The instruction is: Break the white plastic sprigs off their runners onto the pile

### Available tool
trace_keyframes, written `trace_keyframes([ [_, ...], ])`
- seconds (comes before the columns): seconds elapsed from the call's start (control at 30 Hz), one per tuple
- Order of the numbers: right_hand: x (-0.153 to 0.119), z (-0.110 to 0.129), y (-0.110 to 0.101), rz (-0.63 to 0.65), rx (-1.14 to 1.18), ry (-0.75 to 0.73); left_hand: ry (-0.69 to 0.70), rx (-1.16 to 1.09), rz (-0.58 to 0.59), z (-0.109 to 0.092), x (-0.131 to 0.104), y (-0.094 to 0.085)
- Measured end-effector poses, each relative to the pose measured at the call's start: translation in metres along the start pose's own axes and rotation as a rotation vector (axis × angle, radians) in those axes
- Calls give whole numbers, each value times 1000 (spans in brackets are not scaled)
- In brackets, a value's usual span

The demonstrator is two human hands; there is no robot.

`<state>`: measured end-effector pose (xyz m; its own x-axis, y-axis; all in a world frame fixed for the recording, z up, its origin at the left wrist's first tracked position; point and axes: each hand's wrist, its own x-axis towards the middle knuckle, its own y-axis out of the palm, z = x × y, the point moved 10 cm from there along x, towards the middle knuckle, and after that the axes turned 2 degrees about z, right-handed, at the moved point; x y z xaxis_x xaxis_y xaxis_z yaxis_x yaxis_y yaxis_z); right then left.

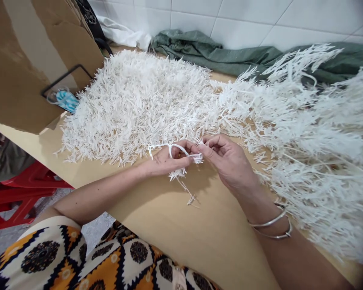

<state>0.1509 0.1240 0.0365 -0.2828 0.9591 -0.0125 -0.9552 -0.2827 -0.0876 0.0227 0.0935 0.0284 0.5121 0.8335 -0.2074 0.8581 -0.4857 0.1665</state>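
A: I'm watching this from far off. Where is the piece in hand?

B: I see a white sprig (197,158) between the hands, apparently just above the table (193,229). On the left hand (171,160), thumb and forefinger pinch it; on the right hand (229,156), thumb and forefinger press together on its frayed tip, with the other fingers curled in. I can't tell how firm either grip is

A: What could go wrong from here?

B: I'd judge that a hard tug by the right could snap the fine tips, and a loose left pinch could let the stem slip. The thin white stem (160,145) loops over the left knuckles, so it might snag, and the stringy tuft (191,198) hanging below might tangle

A: Which way does it point?

B: Its long axis runs roughly side to side: bent stem end to my left, frayed end towards the right hand. Beyond it lies a heap of white clippings (145,96), with longer white branches (317,161) to the right, green cloth (238,56) along the wall and a cardboard box (6,72) at far left
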Motion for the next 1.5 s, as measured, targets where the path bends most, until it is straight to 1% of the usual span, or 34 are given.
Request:
trace_keyframes([
  [0.07,0,-3,3,44,19,48,-2,14,-36,-1,1,-1],
  [0.13,1,-1,5,94,24,70,-2,-11,-91,-2,0,-4],
  [0.23,3,14,0,110,19,-12,-54,-78,-138,2,-2,-7],
  [0.3,4,21,-3,122,-22,-79,-102,-121,-123,6,-3,-6],
  [0.4,6,21,-4,139,-126,-131,-126,-168,-112,8,-4,-7],
  [0.47,6,19,-3,127,-144,-146,-142,-186,-114,10,-4,-7],
  [0.57,4,16,-3,92,-127,-130,-161,-192,-109,10,-5,-7],
  [0.7,0,20,-3,51,-111,-115,-137,-197,-131,7,-5,-7],
  [0.83,3,20,-5,56,-44,-70,-68,-248,-202,11,-5,-11],
  [0.97,7,9,-5,155,36,39,37,-289,-255,11,-5,-17],
  [1.07,8,9,-8,192,-4,24,25,-272,-228,12,-4,-16],
  [1.13,8,12,-12,156,-92,-19,-3,-263,-184,12,-3,-12],
  [1.2,7,17,-14,114,-252,-90,-43,-237,-156,14,-3,-9],
  [1.27,4,26,-13,51,-435,-199,-83,-194,-141,15,-3,-8],
  [1.33,1,34,-15,-41,-571,-308,-100,-155,-130,14,-3,-8],
  [1.4,0,36,-26,-165,-627,-361,-87,-113,-107,11,-5,-7],
  [1.5,0,34,-56,-395,-649,-329,-54,-11,-99,8,-9,-5],
])
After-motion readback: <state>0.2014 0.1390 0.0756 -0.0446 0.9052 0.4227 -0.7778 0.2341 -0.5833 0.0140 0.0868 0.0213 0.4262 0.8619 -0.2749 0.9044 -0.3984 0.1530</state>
